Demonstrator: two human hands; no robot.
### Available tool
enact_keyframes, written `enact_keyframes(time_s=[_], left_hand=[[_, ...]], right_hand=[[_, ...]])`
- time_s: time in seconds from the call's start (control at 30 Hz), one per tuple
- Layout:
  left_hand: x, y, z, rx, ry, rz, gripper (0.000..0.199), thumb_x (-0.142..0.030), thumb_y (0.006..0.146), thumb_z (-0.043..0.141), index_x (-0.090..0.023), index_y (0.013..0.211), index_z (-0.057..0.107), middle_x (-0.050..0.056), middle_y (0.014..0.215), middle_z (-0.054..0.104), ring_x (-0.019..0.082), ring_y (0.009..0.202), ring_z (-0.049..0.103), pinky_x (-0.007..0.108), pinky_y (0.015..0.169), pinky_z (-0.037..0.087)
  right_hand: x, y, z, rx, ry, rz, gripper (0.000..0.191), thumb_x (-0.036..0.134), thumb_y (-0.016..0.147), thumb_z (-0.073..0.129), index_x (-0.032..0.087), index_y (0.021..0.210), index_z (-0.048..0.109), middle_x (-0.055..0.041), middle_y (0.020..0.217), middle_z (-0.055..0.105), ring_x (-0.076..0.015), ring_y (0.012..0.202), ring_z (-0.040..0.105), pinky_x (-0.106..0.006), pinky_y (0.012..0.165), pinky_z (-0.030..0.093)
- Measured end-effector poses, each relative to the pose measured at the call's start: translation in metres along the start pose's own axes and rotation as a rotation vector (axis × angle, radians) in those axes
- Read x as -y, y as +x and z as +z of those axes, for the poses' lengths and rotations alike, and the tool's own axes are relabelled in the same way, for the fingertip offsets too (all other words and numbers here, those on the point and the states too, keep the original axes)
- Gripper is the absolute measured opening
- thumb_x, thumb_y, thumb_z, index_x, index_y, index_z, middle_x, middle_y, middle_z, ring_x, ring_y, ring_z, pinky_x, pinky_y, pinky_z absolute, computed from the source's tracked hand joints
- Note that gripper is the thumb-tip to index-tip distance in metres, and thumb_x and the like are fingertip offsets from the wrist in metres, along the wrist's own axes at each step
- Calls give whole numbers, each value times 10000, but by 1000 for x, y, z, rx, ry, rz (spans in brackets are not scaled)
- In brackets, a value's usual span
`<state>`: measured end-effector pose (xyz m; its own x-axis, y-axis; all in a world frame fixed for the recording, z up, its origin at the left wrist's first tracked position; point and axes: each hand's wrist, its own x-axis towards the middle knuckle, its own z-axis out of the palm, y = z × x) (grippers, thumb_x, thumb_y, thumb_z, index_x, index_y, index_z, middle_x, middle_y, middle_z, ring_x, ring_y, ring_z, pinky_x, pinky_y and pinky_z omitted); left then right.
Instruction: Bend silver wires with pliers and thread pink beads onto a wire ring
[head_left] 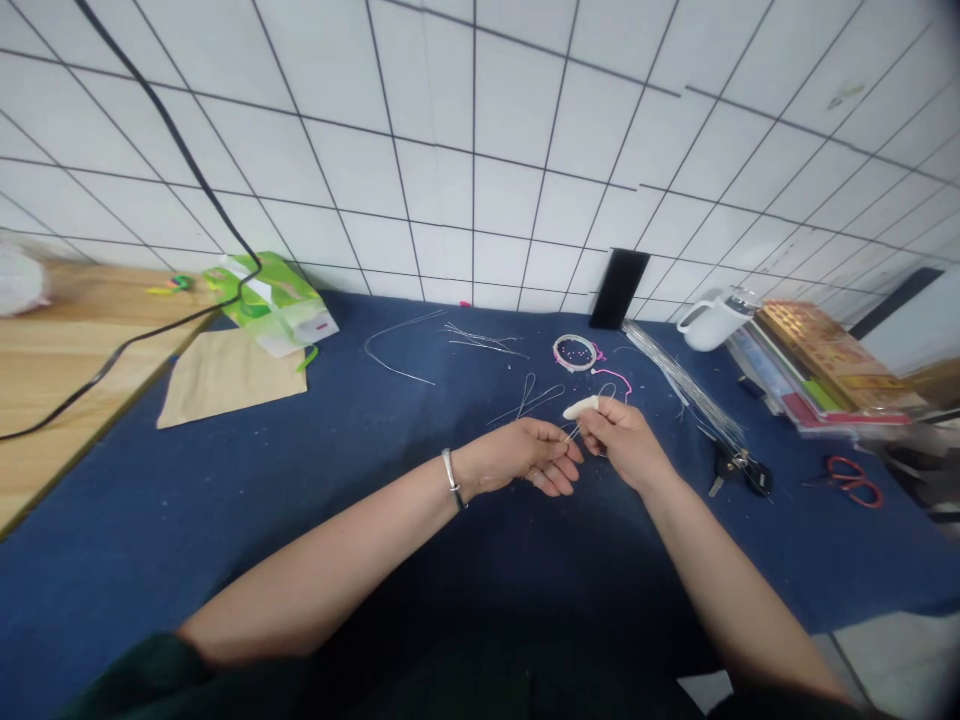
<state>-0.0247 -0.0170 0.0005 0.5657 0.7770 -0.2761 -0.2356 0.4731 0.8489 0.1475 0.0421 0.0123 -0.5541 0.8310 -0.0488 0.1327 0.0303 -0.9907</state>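
My left hand [529, 456] pinches a thin wire [573, 433] between thumb and index finger, the other fingers loosely curled. Close beside it, my right hand [621, 437] grips the same wire, whose looped end sticks up above the knuckles. A white finger cover [581, 407] sits on one of my right fingers. Just beyond my left hand, bent wires with looped ends [527, 402] lie on the blue table cover [360, 560]. A round clear dish [575, 352] with small pink beads stands beyond my right hand, near a pink string [621, 376].
Loose wires [484, 342] and a long wire bundle [679, 380] lie on the table. Keys [739, 470], red-handled scissors [853, 482], stacked books [825, 360] and a white mug [714, 318] are at right. A black slab [619, 288] leans against the wall. Green packaging [274, 295] and a black cable [191, 165] are left.
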Motion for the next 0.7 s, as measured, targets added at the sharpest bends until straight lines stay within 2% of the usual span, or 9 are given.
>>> enact_keyframes(time_s=[0.2, 0.47, 0.6, 0.7], left_hand=[[1, 3, -2, 6, -4, -10, 317, -382, 800, 545, -99, 933, 599, 129, 843, 656, 221, 800, 644, 416, 765, 481], [5, 4, -12, 55, 14, -33, 314, -371, 805, 544, -103, 955, 607, 143, 912, 649, 228, 837, 633, 413, 770, 480], [10, 6, -13, 68, 1, -52, 325, -378, 813, 528, -105, 974, 600, 123, 847, 646, 207, 755, 636, 391, 721, 488], [12, 7, -13, 34, 10, -32, 310, -380, 819, 515, -122, 969, 601, 77, 791, 624, 127, 595, 595, 305, 608, 482]], right_hand=[[3, -1, -5, -2, -47, 34, 262, 363, 804, 523, 164, 951, 607, 36, 629, 455, -59, 480, 395, -209, 449, 316], [5, 0, -13, -18, -156, 38, 327, 370, 783, 536, 171, 1034, 605, 31, 626, 465, -59, 482, 385, -208, 449, 331], [1, 1, -15, -68, -170, 36, 292, 370, 764, 560, 177, 972, 632, 33, 607, 470, -55, 458, 382, -201, 425, 316], [-1, 1, -14, -92, -170, 32, 270, 368, 766, 559, 177, 940, 637, 29, 615, 487, -54, 451, 392, -203, 423, 319]])
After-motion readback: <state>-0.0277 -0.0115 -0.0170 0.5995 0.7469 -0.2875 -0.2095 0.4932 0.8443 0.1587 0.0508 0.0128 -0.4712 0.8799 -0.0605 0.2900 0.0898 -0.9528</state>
